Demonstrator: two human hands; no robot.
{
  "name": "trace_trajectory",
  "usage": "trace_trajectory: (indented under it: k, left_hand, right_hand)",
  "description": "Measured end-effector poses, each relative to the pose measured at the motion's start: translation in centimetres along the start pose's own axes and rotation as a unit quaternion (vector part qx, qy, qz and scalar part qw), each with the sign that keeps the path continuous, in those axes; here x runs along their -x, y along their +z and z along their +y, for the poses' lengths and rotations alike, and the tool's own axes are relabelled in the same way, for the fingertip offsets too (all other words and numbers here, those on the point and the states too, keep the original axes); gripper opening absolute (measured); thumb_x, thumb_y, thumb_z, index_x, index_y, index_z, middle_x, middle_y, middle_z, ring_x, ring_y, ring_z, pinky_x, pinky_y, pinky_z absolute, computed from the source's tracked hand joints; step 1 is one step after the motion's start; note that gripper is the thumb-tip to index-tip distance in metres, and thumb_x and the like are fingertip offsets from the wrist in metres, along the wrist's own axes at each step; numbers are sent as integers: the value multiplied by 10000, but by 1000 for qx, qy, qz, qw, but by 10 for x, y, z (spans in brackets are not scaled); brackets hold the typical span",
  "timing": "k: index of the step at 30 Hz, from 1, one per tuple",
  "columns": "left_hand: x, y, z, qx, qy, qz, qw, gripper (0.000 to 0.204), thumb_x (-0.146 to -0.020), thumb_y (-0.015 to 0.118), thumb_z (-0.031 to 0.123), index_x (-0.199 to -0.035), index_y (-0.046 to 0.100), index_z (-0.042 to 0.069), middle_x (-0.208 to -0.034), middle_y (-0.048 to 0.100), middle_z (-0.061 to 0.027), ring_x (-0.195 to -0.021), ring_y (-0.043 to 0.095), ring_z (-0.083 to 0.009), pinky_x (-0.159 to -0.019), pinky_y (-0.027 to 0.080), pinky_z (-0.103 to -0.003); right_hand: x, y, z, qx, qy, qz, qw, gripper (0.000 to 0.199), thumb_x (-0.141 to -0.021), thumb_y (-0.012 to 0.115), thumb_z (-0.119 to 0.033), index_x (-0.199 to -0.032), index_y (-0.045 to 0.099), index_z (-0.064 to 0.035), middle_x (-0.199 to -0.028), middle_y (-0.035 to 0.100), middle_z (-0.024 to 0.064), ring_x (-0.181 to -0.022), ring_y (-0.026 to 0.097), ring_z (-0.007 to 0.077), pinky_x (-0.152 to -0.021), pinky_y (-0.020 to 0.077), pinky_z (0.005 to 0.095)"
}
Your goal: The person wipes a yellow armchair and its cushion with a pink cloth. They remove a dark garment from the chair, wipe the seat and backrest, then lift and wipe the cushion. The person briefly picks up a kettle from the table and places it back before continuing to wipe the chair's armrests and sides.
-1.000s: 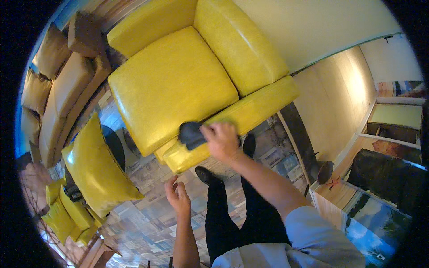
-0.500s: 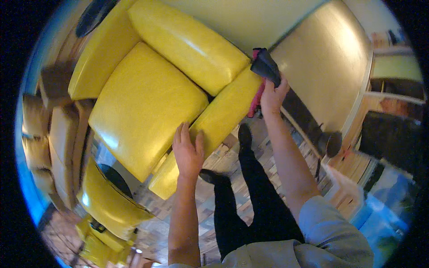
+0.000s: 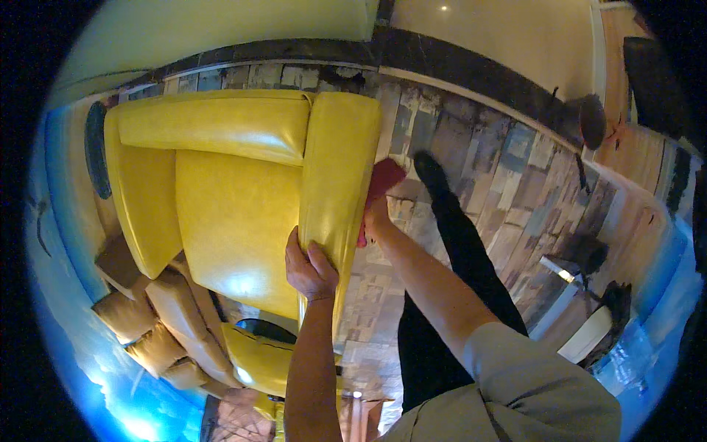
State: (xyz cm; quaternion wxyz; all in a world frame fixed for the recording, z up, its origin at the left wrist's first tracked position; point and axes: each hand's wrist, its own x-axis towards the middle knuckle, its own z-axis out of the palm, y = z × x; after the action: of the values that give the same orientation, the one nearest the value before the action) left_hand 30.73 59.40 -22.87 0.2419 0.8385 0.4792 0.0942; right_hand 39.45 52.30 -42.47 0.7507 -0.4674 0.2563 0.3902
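Note:
A shiny yellow armchair point(image 3: 243, 214) fills the left and middle of the view. My left hand point(image 3: 312, 267) rests on the inner edge of its right armrest point(image 3: 340, 151), thumb apart from the other fingers. Low along the armrest's outer side, my right hand point(image 3: 375, 219) grips a dark red cloth point(image 3: 386, 177). Part of the cloth sticks out beyond the hand, and a bit shows below it. The armrest hides some of that hand's fingers.
Wood-patterned floor point(image 3: 471, 140) lies to the right, where my dark shoe point(image 3: 429, 171) stands. A dark baseboard point(image 3: 471, 59) runs along the far wall. A second yellow chair point(image 3: 258, 361) and a tan sofa point(image 3: 184, 317) are at the near left.
My right hand has moved with the cloth from beyond the armrest's back end down to its outer side. My left hand remains at the armrest. The view has turned and shifted.

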Motion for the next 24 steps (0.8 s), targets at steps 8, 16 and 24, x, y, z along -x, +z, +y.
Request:
trace_trajectory:
  k: [8, 16, 24]
  left_hand:
    - [-2, 5, -6, 32, -7, 2, 999, 601, -1046, 423, 474, -1296, 600, -42, -1078, 703, -190, -939, 668, -298, -829, 544, -400]
    - [3, 5, -3, 40, -51, 0, 998, 598, -1019, 451, 444, -1335, 590, -45, -1091, 702, -256, -930, 689, -365, -817, 549, -454]
    - [5, 10, -9, 112, -55, -15, 992, 632, -1014, 458, 483, -1346, 566, -44, -1058, 693, -197, -923, 673, -290, -785, 541, -398]
  right_hand:
    - [178, -55, 209, -92, 312, 33, 945, 435, -1023, 588, -468, -1021, 707, -50, -936, 707, 105, -833, 674, 225, -734, 552, 414]
    - [227, 39, 33, -240, 97, 48, 965, 503, -1072, 544, -423, -1421, 490, -65, -1202, 619, 43, -1054, 583, 154, -959, 482, 340]
    - [-43, 63, -73, 62, -164, 71, 982, 466, -1067, 417, -308, -1412, 498, -6, -1301, 592, 142, -1177, 563, 268, -1074, 429, 407]
